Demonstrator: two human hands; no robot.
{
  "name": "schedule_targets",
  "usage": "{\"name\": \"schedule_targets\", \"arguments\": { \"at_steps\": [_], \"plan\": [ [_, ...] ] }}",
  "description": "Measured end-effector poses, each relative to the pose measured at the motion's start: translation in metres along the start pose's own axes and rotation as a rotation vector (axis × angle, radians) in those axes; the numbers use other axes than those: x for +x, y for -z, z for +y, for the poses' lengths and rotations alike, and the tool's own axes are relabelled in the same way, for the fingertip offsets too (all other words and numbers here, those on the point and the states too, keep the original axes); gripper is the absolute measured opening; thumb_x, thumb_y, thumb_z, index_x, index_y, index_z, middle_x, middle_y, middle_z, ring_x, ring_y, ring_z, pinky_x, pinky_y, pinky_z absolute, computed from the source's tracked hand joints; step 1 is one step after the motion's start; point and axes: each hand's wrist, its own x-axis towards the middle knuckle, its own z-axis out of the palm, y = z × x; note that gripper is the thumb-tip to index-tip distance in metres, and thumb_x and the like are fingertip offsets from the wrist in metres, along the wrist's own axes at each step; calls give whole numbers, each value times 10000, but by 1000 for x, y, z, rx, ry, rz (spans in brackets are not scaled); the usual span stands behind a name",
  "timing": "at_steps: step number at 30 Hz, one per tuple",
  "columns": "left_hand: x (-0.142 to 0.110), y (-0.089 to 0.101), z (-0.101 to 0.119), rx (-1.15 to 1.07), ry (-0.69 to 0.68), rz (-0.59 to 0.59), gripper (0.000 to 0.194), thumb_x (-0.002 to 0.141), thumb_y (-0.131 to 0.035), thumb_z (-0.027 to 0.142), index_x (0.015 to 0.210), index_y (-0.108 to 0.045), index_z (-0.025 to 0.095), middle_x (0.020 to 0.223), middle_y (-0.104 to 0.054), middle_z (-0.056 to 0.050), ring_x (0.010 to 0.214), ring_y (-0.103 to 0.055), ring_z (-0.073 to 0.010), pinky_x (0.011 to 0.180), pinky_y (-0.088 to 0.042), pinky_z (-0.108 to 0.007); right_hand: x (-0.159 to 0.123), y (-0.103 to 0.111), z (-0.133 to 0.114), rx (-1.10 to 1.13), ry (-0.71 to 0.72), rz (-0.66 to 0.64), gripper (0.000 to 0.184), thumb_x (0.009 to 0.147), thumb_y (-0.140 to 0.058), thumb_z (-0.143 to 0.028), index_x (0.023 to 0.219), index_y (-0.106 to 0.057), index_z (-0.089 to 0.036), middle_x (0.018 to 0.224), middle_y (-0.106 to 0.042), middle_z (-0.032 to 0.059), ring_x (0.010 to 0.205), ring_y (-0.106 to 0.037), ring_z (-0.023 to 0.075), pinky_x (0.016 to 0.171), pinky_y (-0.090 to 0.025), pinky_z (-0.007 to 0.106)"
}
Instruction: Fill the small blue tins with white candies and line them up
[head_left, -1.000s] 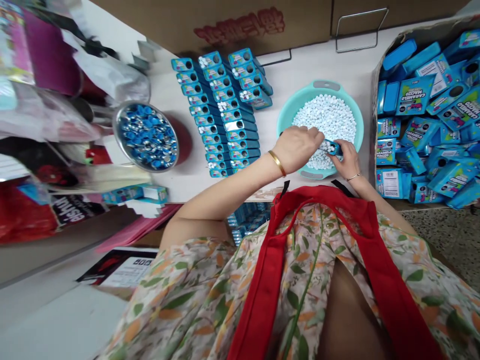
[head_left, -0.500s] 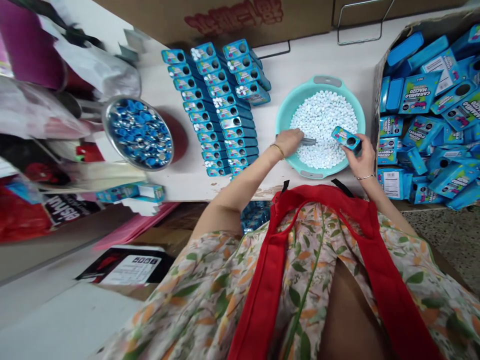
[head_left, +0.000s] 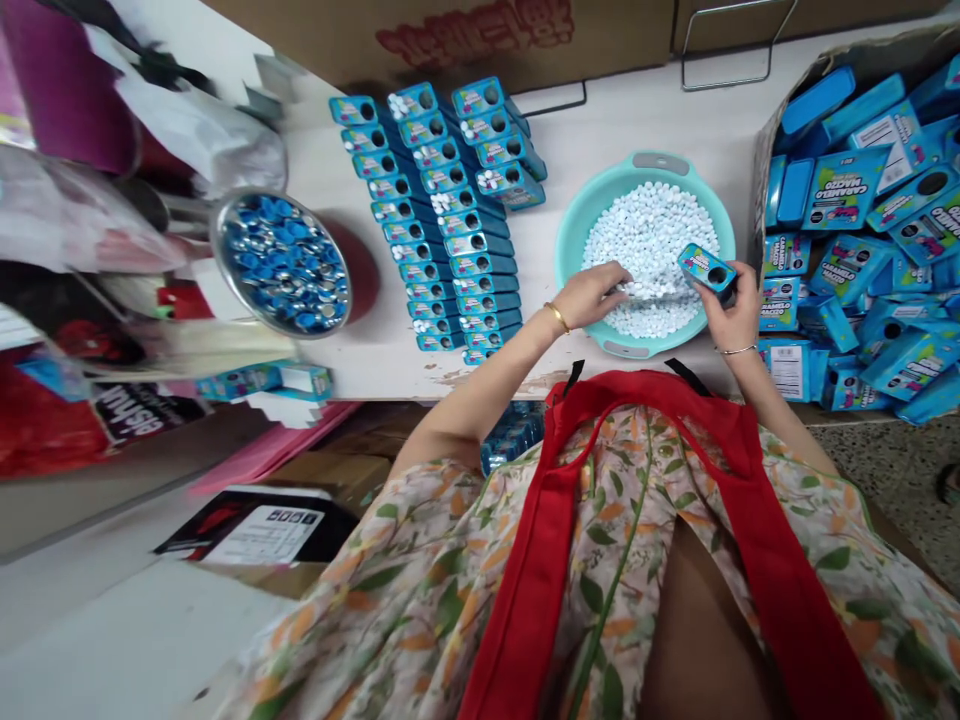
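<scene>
A turquoise basin [head_left: 570, 235] holds a heap of small white candies [head_left: 652, 225]. Over its left side, my left hand [head_left: 589, 300] is closed on a small grey scoop, now mostly hidden by the candies heaped along it. My right hand [head_left: 735, 312] grips a blue candy tin [head_left: 703, 266] at the basin's right side. The tin is tilted, its dark round opening showing on the top face.
Several upright blue tins [head_left: 469, 222] stand in rows left of the basin, some with candies at their openings. A metal bowl [head_left: 346, 290] of blue-and-silver caps sits farther left. On the right is a carton [head_left: 765, 130] full of tins; cardboard boxes [head_left: 615, 35] line the back.
My left hand has moved slightly right with the scoop, which showed bare grey before and is now covered with candies. The tin in my right hand has shifted slightly right.
</scene>
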Motion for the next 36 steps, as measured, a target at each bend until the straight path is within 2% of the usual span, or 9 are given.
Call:
{"name": "schedule_targets", "arguments": {
  "at_steps": [7,13,17,21,24,26,30,32,36],
  "plan": [
    [-11,64,63,302,-21,1,265,1079,-557,286,1272,-687,160,1211,-734,-144,1145,-701,-289,971,-539,-395,-4,-28,-10,-100,145,-151,502,1031,-578,-580,1368,-642,-214,1317,-741,177,1256,-694,377,1124,-595,613],
    [1,68,131,565,59,-8,307,1061,-453,101,1225,-712,113,1128,-740,-185,1054,-707,-303,891,-527,-421,-8,-39,-14,-103,233,-145,468,1071,-530,-553,1395,-624,-229,1315,-750,168,1249,-697,364,1110,-602,599],
    [2,69,153,638,15,-23,375,1094,-360,80,1172,-724,130,1096,-734,-163,1068,-691,-294,893,-505,-420,-9,-44,-9,-77,245,-142,427,1069,-545,-506,1383,-622,-228,1293,-765,164,1237,-712,355,1099,-616,594],
    [5,77,125,660,76,-39,314,1130,-401,160,1185,-710,162,1170,-730,-150,1130,-679,-297,925,-500,-414,-13,-41,-10,-64,129,-184,468,1026,-608,-500,1385,-639,-202,1350,-764,193,1299,-707,383,1156,-597,642],
    [2,78,78,642,232,-2,277,1124,-461,239,1229,-699,143,1212,-732,-183,1120,-699,-320,909,-521,-408,-21,-23,-30,-46,-17,-203,483,1026,-539,-443,1403,-685,-179,1397,-769,214,1362,-713,387,1200,-584,666],
    [10,67,37,635,358,-86,308,1106,-441,223,1209,-707,107,1197,-748,-212,1097,-725,-345,869,-540,-402,-25,-16,-43,-123,9,-170,453,1002,-565,-488,1348,-761,-272,1248,-843,137,1191,-809,337,1035,-703,579],
    [61,9,-30,573,251,-118,367,1105,-387,216,1291,-697,151,1303,-769,-177,1236,-734,-314,1006,-571,-377,-17,-23,-41,-252,63,-94,479,955,-637,-542,1419,-741,-484,1192,-881,1,1070,-857,299,932,-759,543],
    [77,-24,-36,505,157,-144,398,1082,-387,179,1330,-698,161,1373,-763,-171,1283,-738,-303,1057,-573,-376,-14,-24,-39,-256,68,-57,483,970,-634,-519,1448,-687,-564,1198,-877,-48,1083,-857,285,936,-767,512],
    [70,-72,-28,348,136,-99,339,991,-489,164,1240,-715,206,1272,-800,-157,1228,-784,-310,1028,-613,-390,-19,-22,-47,-179,84,-9,395,1011,-626,-549,1371,-744,-435,1198,-875,-4,1097,-862,323,911,-775,513]
  ]
}}
